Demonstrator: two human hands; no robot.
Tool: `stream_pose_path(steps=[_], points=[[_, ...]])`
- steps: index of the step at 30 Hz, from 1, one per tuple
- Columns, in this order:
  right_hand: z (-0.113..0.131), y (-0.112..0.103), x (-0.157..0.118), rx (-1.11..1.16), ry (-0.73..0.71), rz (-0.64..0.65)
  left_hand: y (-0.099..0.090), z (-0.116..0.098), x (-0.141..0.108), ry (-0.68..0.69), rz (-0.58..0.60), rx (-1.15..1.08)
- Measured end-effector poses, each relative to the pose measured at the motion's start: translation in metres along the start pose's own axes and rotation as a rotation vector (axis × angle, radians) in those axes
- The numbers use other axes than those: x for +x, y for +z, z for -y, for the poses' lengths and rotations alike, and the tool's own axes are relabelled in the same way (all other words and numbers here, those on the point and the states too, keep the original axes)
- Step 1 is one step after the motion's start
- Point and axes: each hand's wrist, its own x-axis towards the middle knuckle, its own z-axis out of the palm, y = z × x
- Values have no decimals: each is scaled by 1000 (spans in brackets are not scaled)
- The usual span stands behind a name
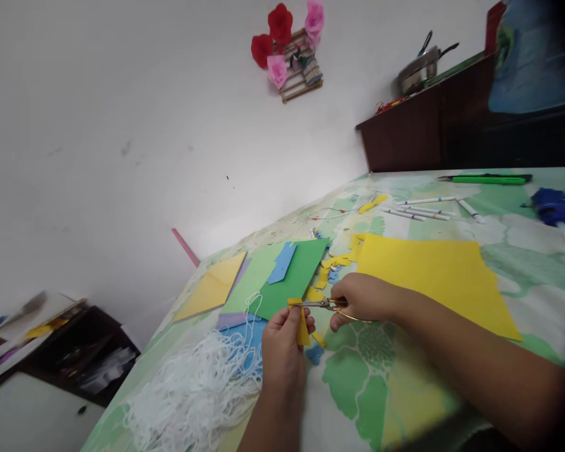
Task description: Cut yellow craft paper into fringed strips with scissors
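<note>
White string (195,392) lies in a loose, tangled heap by the left edge of the table (358,392), which is covered with a green-and-white patterned cloth. Just right of the heap, well in from that edge, the left hand (285,329) pinches a small yellow paper strip (304,331) between thumb and fingers. Scissors (328,304) reach the strip near its upper end; the right hand (355,295) is closed on their handles, some of the gold-coloured loop showing below.

Beyond the hands, cut scraps (324,276) of yellow and blue are strewn between a green sheet (294,274) and a large yellow sheet (433,276). A blue piece (282,262) rests on the green paper. Nearer the table's left far corner lies a yellow-topped stack (211,285). White markers (421,212) and a green pen-like tool (489,180) lie toward the far edge, on the right.
</note>
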Motion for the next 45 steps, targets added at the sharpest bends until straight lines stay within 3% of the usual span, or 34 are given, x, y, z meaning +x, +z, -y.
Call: stream_pose_path(steps=[17,24,32,45], points=[[-2,-1,0,-18,1,-1,-1,2,2,0,-10,4],[-3,1,-1,49,1,48,-6,0,5,61,-55,-18],[-1,-1,-1,65,2,57,-5,4,5,94,3,73],[2,0,-2,68,-9,66,-4,8,7,97,-22,88]])
